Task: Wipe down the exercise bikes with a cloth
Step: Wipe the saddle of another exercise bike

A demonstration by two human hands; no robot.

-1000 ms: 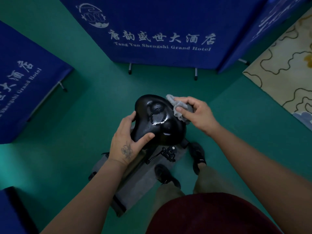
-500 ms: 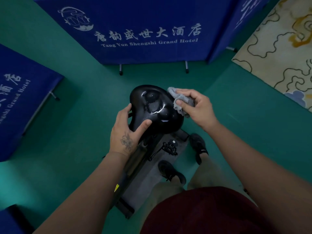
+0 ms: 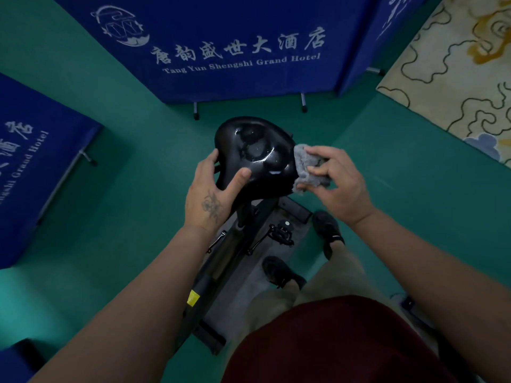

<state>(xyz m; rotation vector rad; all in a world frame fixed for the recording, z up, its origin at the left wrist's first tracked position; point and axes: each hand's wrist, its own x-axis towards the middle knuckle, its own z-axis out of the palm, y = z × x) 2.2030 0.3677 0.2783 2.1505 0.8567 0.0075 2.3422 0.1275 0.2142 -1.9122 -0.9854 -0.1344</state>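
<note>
- While the black saddle [image 3: 253, 156] of the exercise bike [image 3: 221, 261] is steadied from one side, its opposite side is wiped with a grey cloth [image 3: 308, 170].
- The left hand [image 3: 213, 194] is laid half open over the saddle's near left edge: the thumb rests on the glossy top, and the fingers are curled round the rim and partly hidden below it.
- The right hand [image 3: 338, 183] is closed round the bunched cloth, which is pinched between thumb and fingers and pressed against the saddle's right edge.
- The cloth is thus found at the right flank of the saddle, touching it, above the bike frame and the grey mat [image 3: 276, 255] on the green floor [image 3: 138, 244].
- Wet-looking patches are seen on the saddle top, so that surface is judged already treated; the step in hand is taken to be the side and rim.
- For a good result, steady pressure is best kept by the left hand so that the saddle is not turned or rocked under the stroke.
- The cloth is best drawn along the full curve of the rim and tucked under the lip, with overlapping passes.
- A clean face of the cloth should be turned outward where it is soiled.
- The nose under the left thumb, the seat post and the frame appear to remain to be wiped.
</note>
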